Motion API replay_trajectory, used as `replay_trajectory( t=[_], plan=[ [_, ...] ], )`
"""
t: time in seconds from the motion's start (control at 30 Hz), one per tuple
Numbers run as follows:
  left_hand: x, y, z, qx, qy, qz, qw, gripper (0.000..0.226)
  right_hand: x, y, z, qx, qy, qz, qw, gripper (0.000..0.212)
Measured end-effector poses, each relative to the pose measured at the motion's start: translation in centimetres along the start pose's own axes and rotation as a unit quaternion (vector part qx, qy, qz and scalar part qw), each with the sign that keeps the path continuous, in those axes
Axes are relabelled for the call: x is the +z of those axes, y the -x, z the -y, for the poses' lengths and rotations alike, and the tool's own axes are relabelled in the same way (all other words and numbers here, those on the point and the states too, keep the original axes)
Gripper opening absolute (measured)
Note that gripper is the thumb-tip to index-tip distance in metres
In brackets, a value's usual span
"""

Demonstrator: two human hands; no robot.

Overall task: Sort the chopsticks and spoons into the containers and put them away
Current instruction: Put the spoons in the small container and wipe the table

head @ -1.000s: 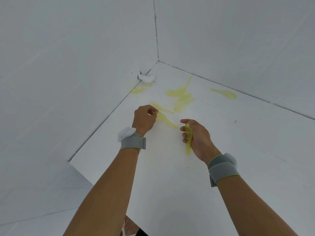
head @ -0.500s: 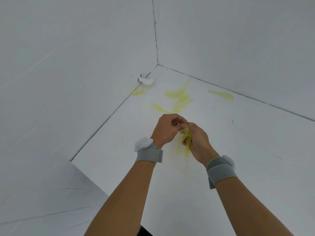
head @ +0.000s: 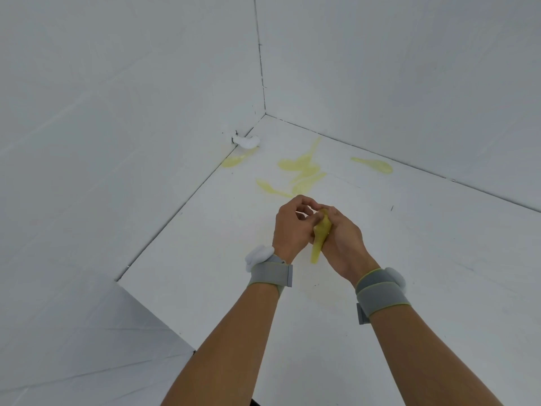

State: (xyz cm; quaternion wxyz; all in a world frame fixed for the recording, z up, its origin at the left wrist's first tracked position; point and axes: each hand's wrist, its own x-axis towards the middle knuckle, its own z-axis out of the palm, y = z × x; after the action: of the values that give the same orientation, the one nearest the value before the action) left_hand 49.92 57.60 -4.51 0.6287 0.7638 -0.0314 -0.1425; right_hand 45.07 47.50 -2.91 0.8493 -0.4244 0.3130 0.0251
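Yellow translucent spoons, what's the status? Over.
Right hand grips stacked yellow translucent plastic spoons; left hand pinches at their top. More yellow spoons loose on the white table. No containers in view, nothing in the way.

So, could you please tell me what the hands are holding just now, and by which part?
The right hand grips pale yellow translucent plastic spoons around their bowl end, handles pointing down. The left hand pinches at their top.

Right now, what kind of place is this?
Probably a staged recording booth, not a kitchen: bare white walls meet at a corner, and yellow spoons lie loose on a plain white table.
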Motion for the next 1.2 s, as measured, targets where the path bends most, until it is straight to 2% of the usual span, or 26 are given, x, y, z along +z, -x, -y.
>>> replay_trajectory(
  t=[0.07, 0.23, 0.4, 0.53, 0.63, 0.77, 0.83, 0.93, 1.03, 1.1, 1.2],
  plan=[
    [0.4, -0.1, 0.1, -0.006, 0.003, -0.012, 1.000, 0.008, 0.2, 0.2, 0.2, -0.002, -0.014, 0.003, 1.000, 0.039],
    [0.3, -0.5, -0.1, 0.015, -0.032, -0.039, 0.999, 0.011, 0.1, -0.6, 0.3, -0.008, 0.035, -0.028, 0.999, 0.038],
    [-2.5, -4.2, -0.1, -0.006, -0.093, -0.193, 0.977, 0.019, -0.5, -1.3, 0.8, 0.000, 0.039, -0.044, 0.998, 0.034],
    [-5.0, -7.4, 0.8, -0.065, -0.187, -0.225, 0.954, 0.040, -0.2, -1.7, 0.6, 0.003, 0.039, -0.052, 0.998, 0.032],
    [-5.8, -9.4, 2.0, -0.097, -0.222, -0.210, 0.947, 0.042, 0.1, -2.0, 0.3, 0.004, 0.043, -0.063, 0.997, 0.032],
    [-6.4, -10.5, 2.3, -0.098, -0.234, -0.210, 0.944, 0.019, 0.1, -2.4, 0.2, -0.001, 0.048, -0.068, 0.997, 0.033],
    [-6.6, -10.7, 2.1, -0.085, -0.229, -0.207, 0.947, 0.015, 0.0, -2.5, 0.3, -0.005, 0.047, -0.072, 0.996, 0.033],
    [-6.3, -10.9, 0.9, 0.002, -0.202, -0.185, 0.962, 0.012, -0.1, -2.7, 0.5, -0.011, 0.045, -0.078, 0.996, 0.033],
    [-4.8, -12.5, -0.7, 0.108, -0.194, -0.110, 0.969, 0.010, -0.3, -3.1, 1.1, -0.019, 0.036, -0.083, 0.996, 0.034],
    [-2.7, -14.4, -2.0, 0.137, -0.218, -0.050, 0.965, 0.010, -0.9, -3.7, 1.8, -0.028, 0.019, -0.092, 0.995, 0.034],
    [-1.1, -16.1, -2.6, 0.133, -0.285, -0.004, 0.949, 0.010, -1.0, -3.4, 1.4, -0.027, 0.028, -0.093, 0.995, 0.035]
  ],
)
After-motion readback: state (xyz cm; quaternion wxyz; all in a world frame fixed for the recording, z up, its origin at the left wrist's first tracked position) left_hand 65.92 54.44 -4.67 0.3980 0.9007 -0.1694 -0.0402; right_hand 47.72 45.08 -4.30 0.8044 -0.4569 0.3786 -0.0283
